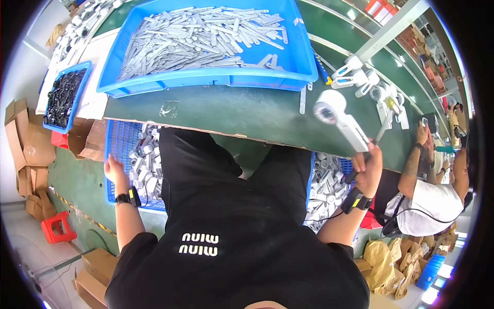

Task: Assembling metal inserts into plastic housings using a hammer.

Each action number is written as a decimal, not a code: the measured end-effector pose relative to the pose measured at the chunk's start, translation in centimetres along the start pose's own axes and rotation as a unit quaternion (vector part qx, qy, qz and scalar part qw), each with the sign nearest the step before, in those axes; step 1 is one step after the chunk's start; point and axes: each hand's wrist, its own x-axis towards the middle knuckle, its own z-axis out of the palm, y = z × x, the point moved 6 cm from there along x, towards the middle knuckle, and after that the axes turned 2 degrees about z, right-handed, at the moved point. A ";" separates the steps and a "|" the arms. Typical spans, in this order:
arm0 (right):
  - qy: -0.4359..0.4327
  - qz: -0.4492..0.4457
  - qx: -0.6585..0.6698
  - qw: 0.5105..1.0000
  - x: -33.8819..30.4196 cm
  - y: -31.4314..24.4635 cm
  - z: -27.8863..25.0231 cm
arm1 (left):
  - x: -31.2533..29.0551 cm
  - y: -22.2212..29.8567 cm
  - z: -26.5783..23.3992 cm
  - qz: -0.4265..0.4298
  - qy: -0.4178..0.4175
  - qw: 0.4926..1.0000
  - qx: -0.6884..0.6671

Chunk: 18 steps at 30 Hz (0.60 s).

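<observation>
My right hand (pixel 369 170) is closed at the handle end of a white-grey device (pixel 346 119) with a round head, raised over the bench's front edge. A slim tool with a dark handle (pixel 351 176), like a screwdriver, is in the same hand. My left hand (pixel 116 171) is over the left rim of a blue basket (pixel 110 186), fingers slightly apart and loosely bent, with nothing visible in them. White-grey parts (pixel 148 170) fill that basket. A second heap of such parts (pixel 325 181) lies in a blue basket at my right.
A large blue tray (pixel 206 80) of flat grey strips stands on the green bench (pixel 231 110). A smaller blue tray (pixel 51 125) at left holds small black parts. More white devices (pixel 355 77) lie at the right, near a co-worker's arm (pixel 410 172). A red stool (pixel 57 229) stands on the floor.
</observation>
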 end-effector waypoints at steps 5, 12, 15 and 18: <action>-0.085 0.042 -0.134 0.986 -0.4 3.6 8.9 | -6.0 21.3 18.0 0.178 -0.251 0.941 -0.140; -0.124 0.039 -0.299 0.945 1.1 6.8 14.3 | -16.9 31.2 39.7 0.448 -0.452 0.721 0.275; -0.108 0.017 -0.270 0.957 0.7 7.3 13.5 | -18.3 27.6 47.0 0.433 -0.538 0.639 0.338; -0.101 -0.005 -0.241 0.965 0.5 7.4 13.3 | -15.8 21.5 52.2 0.453 -0.505 0.557 0.479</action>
